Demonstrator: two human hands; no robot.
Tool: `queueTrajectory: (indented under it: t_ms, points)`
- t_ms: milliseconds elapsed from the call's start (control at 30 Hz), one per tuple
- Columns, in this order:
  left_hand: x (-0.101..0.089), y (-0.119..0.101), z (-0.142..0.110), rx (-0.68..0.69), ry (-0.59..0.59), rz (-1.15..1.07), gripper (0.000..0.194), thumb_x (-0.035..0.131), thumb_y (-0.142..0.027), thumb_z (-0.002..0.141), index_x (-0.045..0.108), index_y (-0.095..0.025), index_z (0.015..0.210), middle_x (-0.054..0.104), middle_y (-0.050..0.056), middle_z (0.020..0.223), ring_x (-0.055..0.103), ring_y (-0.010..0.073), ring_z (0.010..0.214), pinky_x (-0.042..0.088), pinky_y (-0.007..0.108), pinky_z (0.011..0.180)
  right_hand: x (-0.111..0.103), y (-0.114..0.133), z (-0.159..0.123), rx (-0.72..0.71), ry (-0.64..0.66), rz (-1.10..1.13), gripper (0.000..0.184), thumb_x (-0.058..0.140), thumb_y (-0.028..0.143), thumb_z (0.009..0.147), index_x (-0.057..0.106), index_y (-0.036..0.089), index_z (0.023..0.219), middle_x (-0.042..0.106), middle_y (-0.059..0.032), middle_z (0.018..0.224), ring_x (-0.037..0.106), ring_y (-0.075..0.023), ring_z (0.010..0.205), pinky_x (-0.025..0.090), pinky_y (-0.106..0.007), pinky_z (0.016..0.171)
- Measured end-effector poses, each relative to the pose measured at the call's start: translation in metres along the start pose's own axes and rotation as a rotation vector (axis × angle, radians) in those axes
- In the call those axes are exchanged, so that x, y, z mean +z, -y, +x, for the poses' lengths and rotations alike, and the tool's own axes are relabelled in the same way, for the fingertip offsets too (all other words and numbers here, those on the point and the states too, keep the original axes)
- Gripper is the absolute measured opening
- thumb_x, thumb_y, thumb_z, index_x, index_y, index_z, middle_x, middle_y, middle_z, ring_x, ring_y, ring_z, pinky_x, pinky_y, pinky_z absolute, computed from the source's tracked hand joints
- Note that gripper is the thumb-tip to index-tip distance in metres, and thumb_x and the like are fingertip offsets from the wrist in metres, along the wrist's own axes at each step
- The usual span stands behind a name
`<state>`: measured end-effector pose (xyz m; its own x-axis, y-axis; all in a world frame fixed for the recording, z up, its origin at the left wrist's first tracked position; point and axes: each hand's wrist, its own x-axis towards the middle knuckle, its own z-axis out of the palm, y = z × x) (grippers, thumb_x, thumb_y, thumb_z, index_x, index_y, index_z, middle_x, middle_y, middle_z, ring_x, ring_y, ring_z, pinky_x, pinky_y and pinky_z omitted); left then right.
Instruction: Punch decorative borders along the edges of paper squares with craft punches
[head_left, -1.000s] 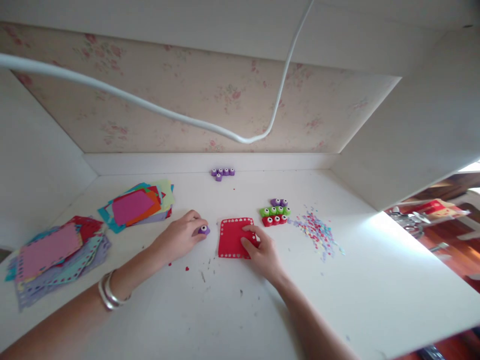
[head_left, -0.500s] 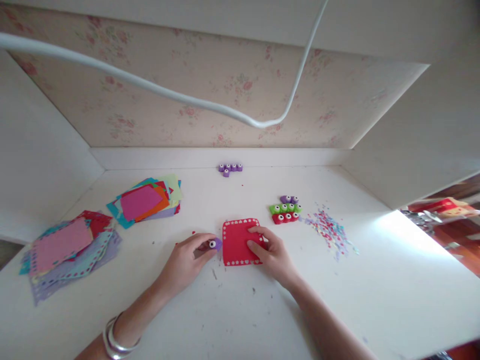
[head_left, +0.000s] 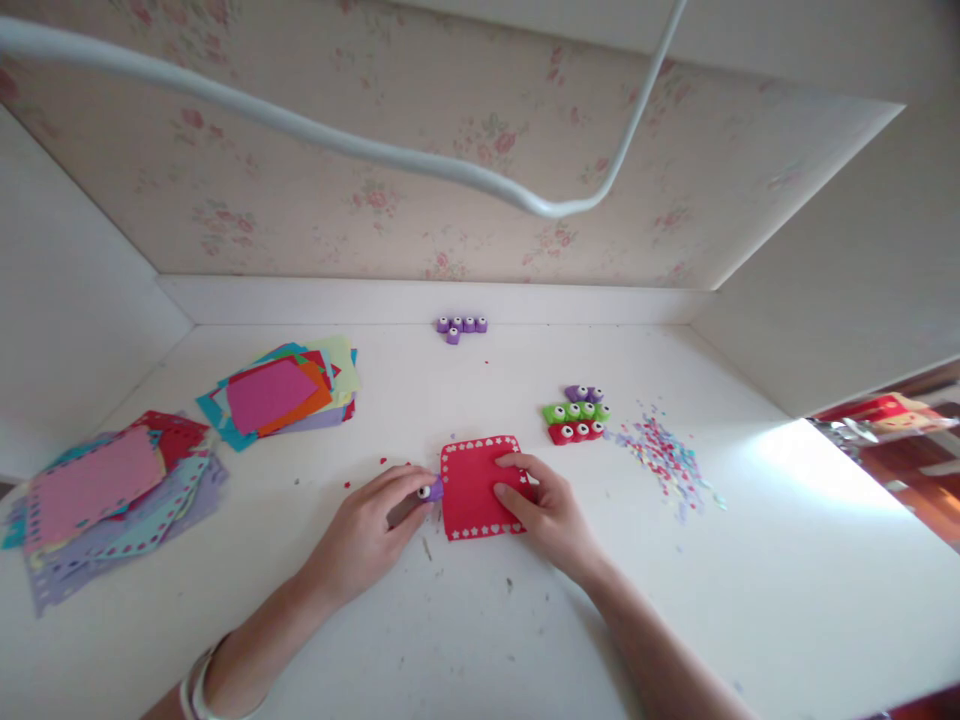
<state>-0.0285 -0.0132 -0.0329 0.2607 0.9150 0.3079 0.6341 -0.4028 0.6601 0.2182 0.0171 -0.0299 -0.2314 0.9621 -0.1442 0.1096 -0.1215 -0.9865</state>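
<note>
From where I stand, the left hand (head_left: 369, 530) has a small purple punch (head_left: 431, 489) pinched between thumb and fingertips, its nose right up at the left edge of the red card (head_left: 472, 490). The right hand (head_left: 551, 508) grips that card by its far side, thumb and a finger lying over the surface, so the sheet sits between the two hands. Tiny cut-outs already run along the card's top and bottom and partway down the edge beside the punch. What worries me is the lightness of that right-hand hold: if the card slid or turned under a push, the next hole could land crooked or bite into a neighbour. A punch pushed in too deep or at a slant would break the line too, and the left fingers hide some of the edge, so spacing is easy to misjudge. Just beyond the right hand stand the red punches (head_left: 576, 432) and green punches (head_left: 576, 411), with loose confetti (head_left: 664, 455) to their right; a careless sweep of that forearm could scatter the bits. The stacked punched sheets (head_left: 97, 485) lie well away, left of the left hand.
</note>
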Motion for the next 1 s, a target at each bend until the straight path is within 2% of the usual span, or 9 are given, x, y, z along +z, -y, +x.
queueTrajectory:
  t_ms: [267,400,467,567,700,800,900,1000]
  points:
    - [0.002,0.001,-0.002,0.017,0.029,0.0,0.027,0.057,-0.022,0.094,0.062,-0.025,0.12,0.069,0.002,0.118,0.065,0.0151,0.108,0.05,0.027,0.099,0.001,-0.006,-0.001,-0.141,-0.075,-0.229,0.025,0.063,0.033,0.086,0.066,0.021,0.108,0.071,-0.0052,0.092,0.063,-0.0165,0.068,0.05,-0.025,0.053]
    - [0.003,0.0,-0.004,-0.003,0.029,0.011,0.029,0.058,-0.024,0.094,0.061,-0.024,0.122,0.07,0.003,0.116,0.066,0.0157,0.106,0.053,0.027,0.095,0.001,-0.004,-0.002,-0.231,-0.071,-0.391,0.022,0.061,0.025,0.087,0.065,0.024,0.108,0.07,-0.0044,0.1,0.065,-0.0187,0.081,0.053,-0.029,0.064]
    - [0.003,0.0,-0.004,-0.009,0.045,0.016,0.029,0.058,-0.025,0.094,0.06,-0.025,0.123,0.07,0.003,0.115,0.066,0.0161,0.105,0.053,0.027,0.094,0.002,-0.001,-0.004,-0.281,-0.028,-0.453,0.027,0.06,0.021,0.087,0.064,0.025,0.114,0.069,-0.0046,0.106,0.065,-0.0195,0.089,0.055,-0.032,0.074]
    - [0.002,-0.002,-0.003,0.003,0.054,0.024,0.029,0.057,-0.026,0.094,0.06,-0.024,0.123,0.069,0.004,0.117,0.066,0.0171,0.107,0.053,0.029,0.096,0.003,0.004,-0.009,-0.367,-0.014,-0.537,0.035,0.059,0.021,0.089,0.06,0.025,0.123,0.059,-0.0091,0.127,0.062,-0.0218,0.104,0.056,-0.037,0.086]
    - [0.002,-0.005,-0.004,0.031,0.023,0.082,0.029,0.059,-0.026,0.093,0.06,-0.023,0.122,0.067,0.006,0.118,0.063,0.0197,0.111,0.052,0.032,0.097,-0.001,0.007,-0.012,-0.498,-0.12,-0.748,0.035,0.059,0.025,0.09,0.061,0.025,0.125,0.038,-0.0114,0.149,0.051,-0.0277,0.122,0.051,-0.046,0.097]
    - [0.002,-0.006,-0.007,0.028,-0.008,0.133,0.029,0.061,-0.026,0.092,0.061,-0.022,0.12,0.067,0.007,0.114,0.063,0.0207,0.109,0.052,0.035,0.096,-0.005,0.005,-0.01,-0.549,-0.014,-0.9,0.038,0.057,0.026,0.092,0.059,0.024,0.13,0.046,-0.0098,0.147,0.043,-0.0293,0.132,0.043,-0.051,0.107]
    - [0.003,-0.007,-0.009,0.018,-0.028,0.143,0.025,0.062,-0.025,0.092,0.062,-0.022,0.118,0.068,0.006,0.11,0.064,0.0189,0.104,0.053,0.033,0.094,-0.005,0.003,-0.009,-0.551,0.097,-0.995,0.034,0.056,0.026,0.093,0.062,0.025,0.127,0.057,-0.007,0.138,0.048,-0.0277,0.129,0.034,-0.055,0.113]
    - [0.003,-0.008,-0.009,0.014,-0.024,0.142,0.024,0.062,-0.023,0.092,0.062,-0.023,0.116,0.068,0.005,0.109,0.064,0.0181,0.103,0.053,0.033,0.094,-0.003,0.003,-0.009,-0.533,0.097,-1.016,0.028,0.057,0.027,0.093,0.066,0.025,0.12,0.061,-0.0055,0.133,0.052,-0.0265,0.125,0.032,-0.055,0.114]
